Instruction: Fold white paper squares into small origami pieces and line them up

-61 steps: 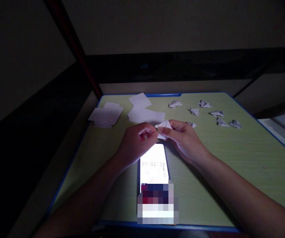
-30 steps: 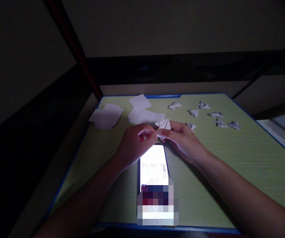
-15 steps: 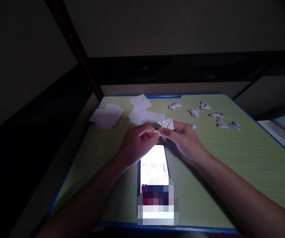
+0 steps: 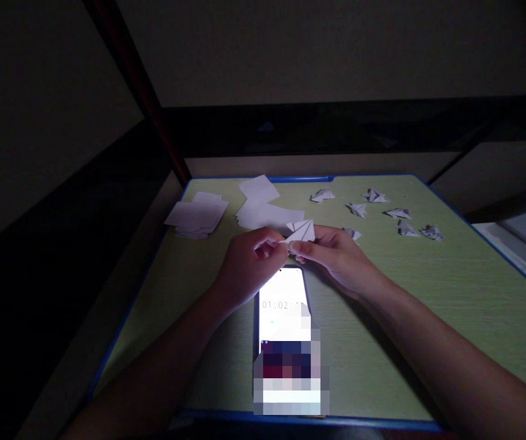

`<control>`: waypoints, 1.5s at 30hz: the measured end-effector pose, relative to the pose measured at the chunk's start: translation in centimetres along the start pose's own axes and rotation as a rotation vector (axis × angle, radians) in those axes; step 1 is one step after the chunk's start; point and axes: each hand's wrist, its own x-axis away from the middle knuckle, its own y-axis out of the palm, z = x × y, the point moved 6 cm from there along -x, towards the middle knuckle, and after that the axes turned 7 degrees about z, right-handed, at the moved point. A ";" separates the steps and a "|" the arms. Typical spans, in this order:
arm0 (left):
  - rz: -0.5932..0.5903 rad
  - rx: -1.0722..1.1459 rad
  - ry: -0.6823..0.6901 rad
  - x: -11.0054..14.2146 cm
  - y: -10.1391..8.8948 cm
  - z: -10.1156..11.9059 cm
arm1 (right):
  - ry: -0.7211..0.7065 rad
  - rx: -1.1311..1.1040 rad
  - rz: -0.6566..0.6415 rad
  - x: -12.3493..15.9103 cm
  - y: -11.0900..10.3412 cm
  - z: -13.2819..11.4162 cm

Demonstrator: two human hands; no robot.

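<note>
A small folded white paper figure (image 4: 302,231) is held between both my hands above the middle of the green table (image 4: 450,287). My left hand (image 4: 248,266) pinches its left tip with fingers closed. My right hand (image 4: 338,256) grips its lower right side, fingers curled round it. Just below the hands a lit phone (image 4: 284,318) lies flat on the table, showing a running timer.
Two piles of flat white paper squares (image 4: 196,215) (image 4: 267,211) lie at the back left. Several finished folded figures (image 4: 400,214) are scattered at the back right. The table has a blue rim (image 4: 263,179); dark bed-frame bars stand behind it.
The folded figure has been turned slightly between the fingers, shifting a little left. Hands stay in place. The phone timer has counted up.
</note>
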 end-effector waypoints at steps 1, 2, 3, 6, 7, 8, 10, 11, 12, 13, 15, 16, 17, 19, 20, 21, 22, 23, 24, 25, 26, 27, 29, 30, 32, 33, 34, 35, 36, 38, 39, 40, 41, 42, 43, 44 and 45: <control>-0.002 0.004 -0.002 0.0 0.0 0.0 | -0.005 0.002 -0.003 0.0 0.0 0.0; -0.007 0.009 -0.008 0.0 0.0 0.0 | -0.009 0.007 -0.003 0.0 0.0 0.0; -0.014 0.015 -0.019 0.0 0.1 -0.1 | -0.011 0.012 0.000 0.0 0.0 0.0; -0.022 0.046 -0.049 0.1 0.3 -0.4 | -0.016 0.033 0.015 0.1 0.1 -0.2; -0.023 0.058 -0.054 0.1 0.3 -0.5 | -0.025 0.038 0.022 0.1 0.0 -0.2; -0.017 0.071 -0.058 0.1 0.4 -0.5 | -0.036 0.042 0.028 0.1 0.0 -0.3; -0.008 0.084 -0.069 0.0 0.4 -0.6 | -0.062 0.044 0.034 0.0 0.1 -0.5; -0.005 0.082 -0.072 0.0 0.4 -0.6 | -0.069 0.043 0.035 0.0 0.1 -0.6; -0.004 0.076 -0.073 0.0 0.4 -0.5 | -0.072 0.040 0.037 0.0 0.1 -0.6; -0.005 0.068 -0.070 0.0 0.4 -0.5 | -0.072 0.038 0.041 0.1 0.1 -0.6; -0.010 0.048 -0.058 0.0 0.4 -0.4 | -0.073 0.037 0.057 0.1 0.0 -0.5; -0.009 0.040 -0.048 0.0 0.3 -0.3 | -0.075 0.038 0.065 0.1 0.0 -0.5; -0.006 0.031 -0.037 0.0 0.3 -0.3 | -0.075 0.039 0.070 0.2 0.0 -0.5; 0.009 0.008 -0.011 0.0 0.1 -0.2 | -0.064 0.043 0.067 0.2 0.1 -0.5; 0.016 -0.004 0.000 0.0 0.1 -0.1 | -0.053 0.045 0.061 0.3 0.1 -0.4; 0.021 -0.014 0.006 0.0 0.1 -0.1 | -0.043 0.046 0.051 0.3 0.2 -0.3; 0.024 -0.018 0.004 0.0 0.1 -0.1 | -0.034 0.045 0.042 0.3 0.2 -0.2; 0.029 -0.012 -0.008 0.0 0.0 -0.2 | -0.026 0.043 0.033 0.2 0.2 -0.2; 0.035 0.003 -0.025 -0.1 0.0 -0.3 | -0.018 0.037 0.028 0.2 0.2 -0.1; 0.046 0.024 -0.046 -0.1 -0.1 -0.4 | -0.010 0.030 0.030 0.1 0.1 -0.1; 0.061 0.049 -0.066 -0.2 -0.3 -0.5 | -0.003 0.020 0.039 0.0 0.0 0.0; 0.074 0.071 -0.083 -0.2 -0.4 -0.6 | 0.004 0.011 0.048 -0.1 -0.1 0.0; 0.089 0.097 -0.100 -0.3 -0.6 -0.7 | 0.004 -0.001 0.053 -0.2 -0.3 0.0; 0.092 0.103 -0.101 -0.3 -0.6 -0.7 | -0.004 -0.004 0.049 -0.2 -0.3 0.0; 0.090 0.121 -0.104 -0.3 -0.6 -0.6 | -0.015 -0.008 0.043 -0.2 -0.3 -0.1; 0.084 0.141 -0.111 -0.3 -0.6 -0.6 | -0.016 -0.015 0.046 -0.2 -0.3 -0.1; 0.075 0.169 -0.125 -0.3 -0.5 -0.5 | -0.017 -0.025 0.053 -0.1 -0.4 -0.1; 0.060 0.202 -0.142 -0.3 -0.4 -0.5 | -0.019 -0.034 0.060 -0.1 -0.4 -0.2; 0.043 0.234 -0.158 -0.3 -0.2 -0.5 | -0.024 -0.042 0.066 -0.1 -0.4 -0.3; 0.010 0.277 -0.174 -0.4 0.1 -0.4 | -0.042 -0.048 0.075 0.0 -0.4 -0.4; -0.003 0.281 -0.178 -0.4 0.2 -0.4 | -0.051 -0.045 0.080 0.0 -0.4 -0.5; -0.012 0.277 -0.181 -0.4 0.3 -0.4 | -0.059 -0.037 0.086 0.1 -0.4 -0.5; -0.020 0.267 -0.189 -0.4 0.4 -0.4 | -0.062 -0.023 0.090 0.1 -0.4 -0.5; -0.023 0.256 -0.201 -0.4 0.4 -0.5 | -0.064 -0.003 0.095 0.1 -0.3 -0.4; -0.028 0.248 -0.213 -0.3 0.5 -0.6 | -0.068 0.019 0.097 0.1 -0.3 -0.4; -0.028 0.247 -0.221 -0.3 0.5 -0.7 | -0.074 0.039 0.100 0.2 -0.3 -0.3; -0.028 0.249 -0.226 -0.3 0.5 -0.7 | -0.080 0.054 0.099 0.2 -0.3 -0.3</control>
